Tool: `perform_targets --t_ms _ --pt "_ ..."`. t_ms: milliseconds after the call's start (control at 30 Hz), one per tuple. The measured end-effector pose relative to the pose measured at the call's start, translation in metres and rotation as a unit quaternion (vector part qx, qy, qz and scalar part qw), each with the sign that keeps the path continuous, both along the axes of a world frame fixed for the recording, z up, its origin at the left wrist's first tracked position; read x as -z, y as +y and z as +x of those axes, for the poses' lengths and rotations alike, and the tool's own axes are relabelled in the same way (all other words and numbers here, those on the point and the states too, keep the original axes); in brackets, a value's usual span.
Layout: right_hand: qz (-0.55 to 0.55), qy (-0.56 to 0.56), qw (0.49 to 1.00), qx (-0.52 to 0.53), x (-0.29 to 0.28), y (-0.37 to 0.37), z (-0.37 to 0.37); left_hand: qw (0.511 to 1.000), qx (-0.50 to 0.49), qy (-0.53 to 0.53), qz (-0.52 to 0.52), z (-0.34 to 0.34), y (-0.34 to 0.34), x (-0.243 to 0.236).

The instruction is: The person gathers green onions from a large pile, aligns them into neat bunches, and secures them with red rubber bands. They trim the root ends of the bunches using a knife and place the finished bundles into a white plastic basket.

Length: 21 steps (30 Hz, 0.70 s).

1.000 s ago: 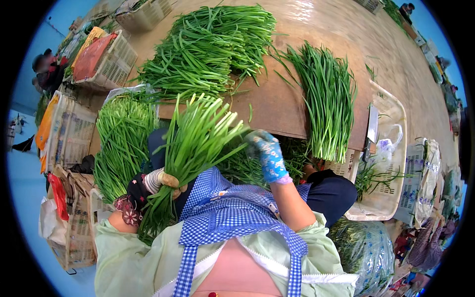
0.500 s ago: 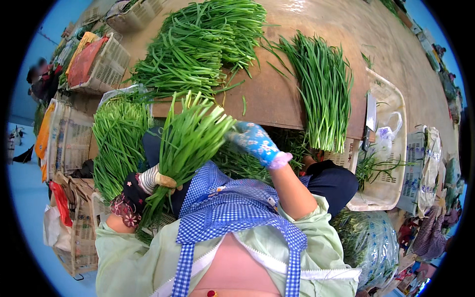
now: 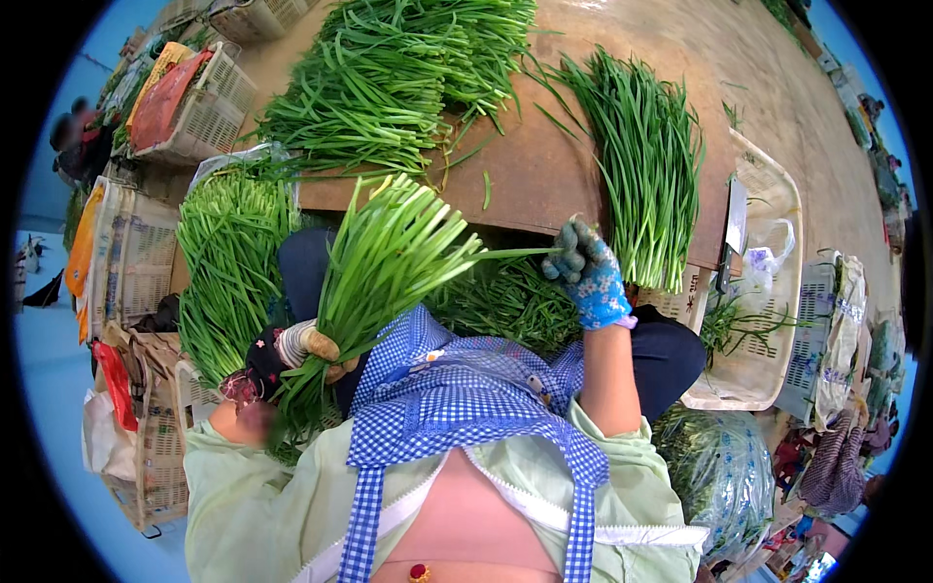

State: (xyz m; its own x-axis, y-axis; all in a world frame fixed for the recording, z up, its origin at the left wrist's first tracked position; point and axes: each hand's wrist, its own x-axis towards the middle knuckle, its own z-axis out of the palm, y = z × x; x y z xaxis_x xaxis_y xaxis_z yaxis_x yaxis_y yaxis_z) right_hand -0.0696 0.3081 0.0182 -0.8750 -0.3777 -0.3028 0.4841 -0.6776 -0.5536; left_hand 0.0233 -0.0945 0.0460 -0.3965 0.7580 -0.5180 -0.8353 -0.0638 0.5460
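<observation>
A thick bunch of garlic chives (image 3: pixel 389 257) is gripped low by my left hand (image 3: pixel 316 348), in a striped glove, with the pale cut ends fanned up and to the right. My right hand (image 3: pixel 585 272), in a blue flowered glove with dark fingers, is closed on a single chive stalk (image 3: pixel 515 254). That stalk stretches sideways from the bunch. Beneath it, a heap of loose chive leaves (image 3: pixel 515 309) lies between my knees. On the board ahead rest a large chive pile (image 3: pixel 379 97) and, to the right, a neat chive bundle (image 3: pixel 641 175).
A knife (image 3: pixel 734 223) lies by the brown board's (image 3: pixel 525 194) right edge, beside a white plastic crate (image 3: pixel 782 364) holding scraps and a clear bag. More chives (image 3: pixel 228 262) stand upright at my left. A wrapped bag of greens (image 3: pixel 719 476) sits at lower right. Crates line the left.
My right hand has moved right, away from the bunch, drawing one stalk out sideways. The left hand still grips the bunch in nearly the same place.
</observation>
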Motion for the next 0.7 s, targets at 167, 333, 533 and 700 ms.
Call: perform_targets --t_ms 167,333,533,700 --pt "0.354 0.156 0.915 -0.111 0.012 -0.028 0.007 0.998 -0.004 -0.028 0.057 0.003 -0.008 0.019" --pt "0.227 0.14 0.954 -0.138 -0.007 -0.084 0.024 1.0 0.0 -0.022 0.008 -0.005 0.002 0.0" --pt "0.192 0.065 0.978 -0.059 0.038 -0.018 0.02 0.992 0.033 0.019 -0.123 -0.012 -0.011 -0.023" --pt "0.708 0.487 0.507 -0.059 -0.014 -0.03 0.041 0.99 0.034 0.03 -0.13 -0.017 -0.018 -0.013"
